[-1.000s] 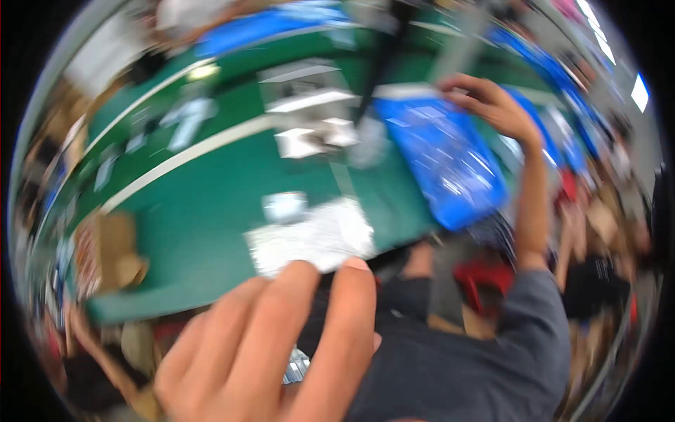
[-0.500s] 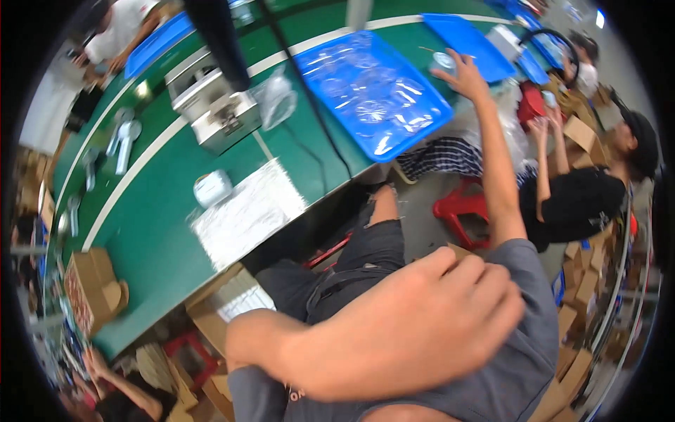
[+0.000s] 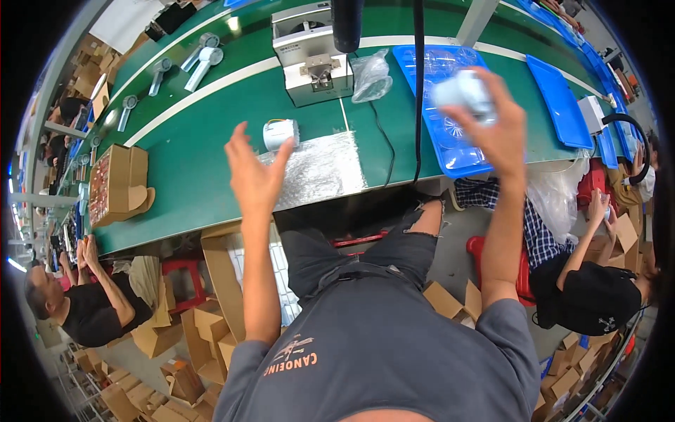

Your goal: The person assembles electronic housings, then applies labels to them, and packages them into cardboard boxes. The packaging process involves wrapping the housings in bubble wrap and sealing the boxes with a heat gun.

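Observation:
My right hand is closed around a pale-blue cylindrical housing, slightly smeared by motion, held up over the blue tray. Clear round plastic pieces lie in that tray. My left hand is raised by the bench's near edge, thumb and fingers spread, holding nothing. Just beyond its thumb, a second pale-blue housing with a thin wire at its top rests beside a silvery bubble-wrap sheet. Whether the left hand touches that housing I cannot tell.
A metal bench machine stands at the back, a clear plastic bag beside it. Black cables hang down in front. Handheld fan-shaped parts lie back left, a cardboard box nearer. Co-workers sit at both sides.
My right hand has brought a pale-blue housing in from the far right. My left hand has moved from across my body to the bench and opened. The view has turned.

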